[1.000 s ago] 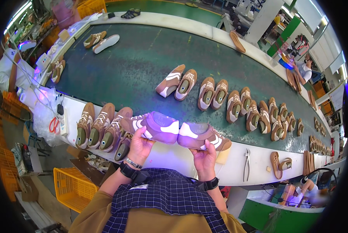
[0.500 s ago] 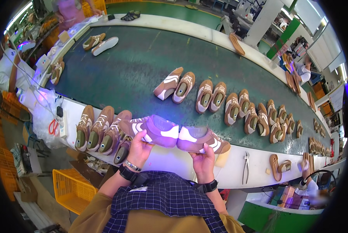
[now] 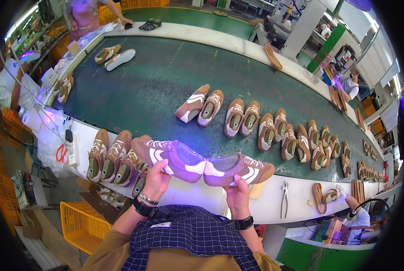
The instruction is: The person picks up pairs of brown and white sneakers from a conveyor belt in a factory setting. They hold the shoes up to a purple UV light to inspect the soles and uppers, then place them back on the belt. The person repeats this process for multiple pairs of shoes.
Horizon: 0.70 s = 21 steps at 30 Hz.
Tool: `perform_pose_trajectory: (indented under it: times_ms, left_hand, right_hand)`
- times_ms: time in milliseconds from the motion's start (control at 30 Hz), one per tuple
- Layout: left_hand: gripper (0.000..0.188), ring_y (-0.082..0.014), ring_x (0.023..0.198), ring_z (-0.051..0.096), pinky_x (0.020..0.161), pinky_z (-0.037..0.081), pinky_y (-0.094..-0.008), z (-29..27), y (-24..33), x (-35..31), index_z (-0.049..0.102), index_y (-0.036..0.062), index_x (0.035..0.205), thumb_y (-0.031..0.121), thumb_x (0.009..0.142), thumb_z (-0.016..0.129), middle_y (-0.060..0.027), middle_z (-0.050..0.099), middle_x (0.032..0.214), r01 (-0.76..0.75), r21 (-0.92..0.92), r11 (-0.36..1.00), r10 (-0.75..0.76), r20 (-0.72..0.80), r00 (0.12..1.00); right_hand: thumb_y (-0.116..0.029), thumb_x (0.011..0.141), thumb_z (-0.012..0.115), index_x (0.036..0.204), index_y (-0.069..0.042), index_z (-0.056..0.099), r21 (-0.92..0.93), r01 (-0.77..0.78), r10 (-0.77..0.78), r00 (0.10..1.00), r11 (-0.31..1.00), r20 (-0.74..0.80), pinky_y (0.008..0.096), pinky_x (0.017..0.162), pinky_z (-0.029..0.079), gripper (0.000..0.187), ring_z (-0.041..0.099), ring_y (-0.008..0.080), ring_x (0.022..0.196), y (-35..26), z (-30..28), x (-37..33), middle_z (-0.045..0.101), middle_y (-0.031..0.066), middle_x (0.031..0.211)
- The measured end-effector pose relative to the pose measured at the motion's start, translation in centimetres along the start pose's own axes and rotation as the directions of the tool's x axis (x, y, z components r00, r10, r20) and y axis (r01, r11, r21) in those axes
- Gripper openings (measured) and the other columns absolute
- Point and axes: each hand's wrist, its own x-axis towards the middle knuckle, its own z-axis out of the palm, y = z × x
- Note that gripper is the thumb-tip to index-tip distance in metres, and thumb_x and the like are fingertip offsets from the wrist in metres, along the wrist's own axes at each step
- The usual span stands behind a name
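A: Two brown shoes are held up heel to heel over the near edge of the white bench [image 3: 274,198], lit violet where they meet. The left shoe [image 3: 168,156] is gripped from below by the left hand [image 3: 156,180], fingers curled round the sole, thumb pressed on the side.

B: And the right shoe [image 3: 239,168] is clasped by the right hand [image 3: 238,198], fingers closed under the sole; how tightly cannot quite be told, since the fingertips are hidden behind it.

A: A row of matching shoes [image 3: 116,158] is seen at the bench's near-left edge, just beside the left hand.

B: Pliers [image 3: 284,205] lie near the right edge, well apart; more pairs are lined along the green belt [image 3: 152,86].
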Motion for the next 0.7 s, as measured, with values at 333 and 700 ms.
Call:
perform_pose_trajectory:
  times_ms: [333, 700]
  left_hand:
    - [0.040, -0.0240, 0.112, 0.052, 0.099, 0.039, -0.0388, 1.1, 0.3, 0.4, 0.046, 0.0019, 0.125, 0.019, 0.088, 0.045, -0.0115, 0.053, 0.123, 0.127, -0.093, 0.988, -0.122, 0.057, 0.991]
    - [0.045, -0.0357, 0.100, 0.058, 0.087, 0.049, -0.0442, 0.7, 5.0, 4.1, 0.047, -0.0001, 0.124, 0.028, 0.090, 0.037, -0.0192, 0.056, 0.116, 0.308, -0.280, 0.909, -0.271, 0.162, 0.949]
  right_hand:
    - [-0.033, 0.087, 0.042, 0.126, -0.002, 0.044, 0.221, -0.193, 0.184, 0.981, 0.956, 0.059, 0.0443, 0.095, 0.042, 0.050, 0.052, 0.0296, 0.111, 0.4, 0.4, 0.1, 0.053, 0.0139, 0.122]
    - [-0.040, 0.079, 0.040, 0.116, 0.004, 0.049, 0.151, -0.611, 0.611, 0.790, 0.777, 0.050, 0.0434, 0.065, 0.049, 0.058, 0.059, 0.0313, 0.078, 2.1, -3.4, -0.5, 0.058, 0.0209, 0.096]
